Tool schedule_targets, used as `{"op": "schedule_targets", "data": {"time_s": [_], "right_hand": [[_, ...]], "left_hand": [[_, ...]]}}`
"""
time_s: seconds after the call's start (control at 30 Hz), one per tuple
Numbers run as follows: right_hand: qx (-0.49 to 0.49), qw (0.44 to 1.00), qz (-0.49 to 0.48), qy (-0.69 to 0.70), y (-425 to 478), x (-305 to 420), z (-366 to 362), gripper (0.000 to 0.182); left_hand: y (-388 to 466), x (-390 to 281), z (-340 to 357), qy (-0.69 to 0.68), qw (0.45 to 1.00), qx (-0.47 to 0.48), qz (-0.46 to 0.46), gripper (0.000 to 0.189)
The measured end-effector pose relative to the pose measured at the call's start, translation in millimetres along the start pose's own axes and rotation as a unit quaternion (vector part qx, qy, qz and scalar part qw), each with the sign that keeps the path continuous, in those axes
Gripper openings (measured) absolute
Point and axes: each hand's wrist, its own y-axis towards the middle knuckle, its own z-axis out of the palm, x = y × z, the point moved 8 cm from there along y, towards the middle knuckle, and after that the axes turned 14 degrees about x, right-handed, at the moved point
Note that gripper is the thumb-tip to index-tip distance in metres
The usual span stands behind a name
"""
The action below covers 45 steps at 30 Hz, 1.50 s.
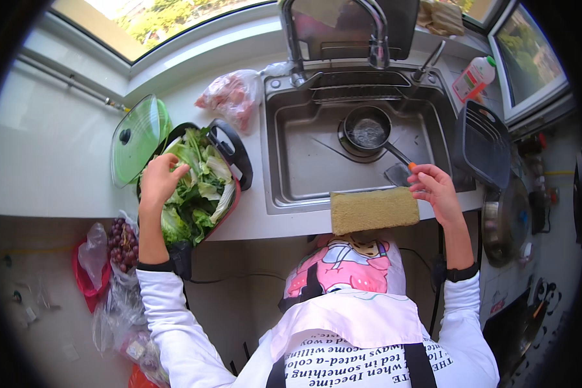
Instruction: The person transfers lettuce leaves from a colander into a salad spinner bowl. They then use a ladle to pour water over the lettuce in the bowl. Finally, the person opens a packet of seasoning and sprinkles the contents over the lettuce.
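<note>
At the left, my left hand point(162, 179) is over the near-left part of a pot heaped with leafy greens point(201, 179); its thumb and fingers are apart, and whether the fingertips touch a leaf cannot be told. My right hand point(431, 188) pinches the orange-tipped end of the handle of a small dark saucepan point(367, 127). That pan sits over the drain area of the steel sink point(310, 172), with clear, rippled liquid inside. Above it arches a chrome faucet point(379, 51); no stream of water shows. A folded yellowish cloth point(374, 210) lies over the sink's front edge.
A glass lid point(133, 140) leans left of the pot. Bagged meat point(235, 97) lies behind it. Right of the sink stand a dark plastic basin point(482, 143) and a bottle with a green cap point(474, 77). Grapes point(123, 245) hang in bags below the counter at left.
</note>
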Motion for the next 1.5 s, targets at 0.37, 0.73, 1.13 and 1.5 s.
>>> {"op": "schedule_targets", "data": {"time_s": [0.37, 0.73, 1.13, 1.5], "right_hand": [[-0.107, 0.962, 0.058, -0.244, 14, -50, -108, 0.023], [0.06, 0.905, 0.157, -0.392, 127, -114, -124, 0.06], [0.155, 0.96, 0.231, -0.015, 135, -150, -85, 0.02], [0.064, 0.975, 0.165, 0.138, 78, -115, -23, 0.025]], "left_hand": [[-13, -128, -4, -0.201, 0.936, 0.15, 0.247, 0.032], [47, -254, 98, -0.277, 0.881, 0.3, 0.24, 0.03], [97, -323, 332, -0.453, 0.798, 0.394, -0.051, 0.048], [80, -391, 404, -0.753, 0.514, 0.41, -0.032, 0.038]]}}
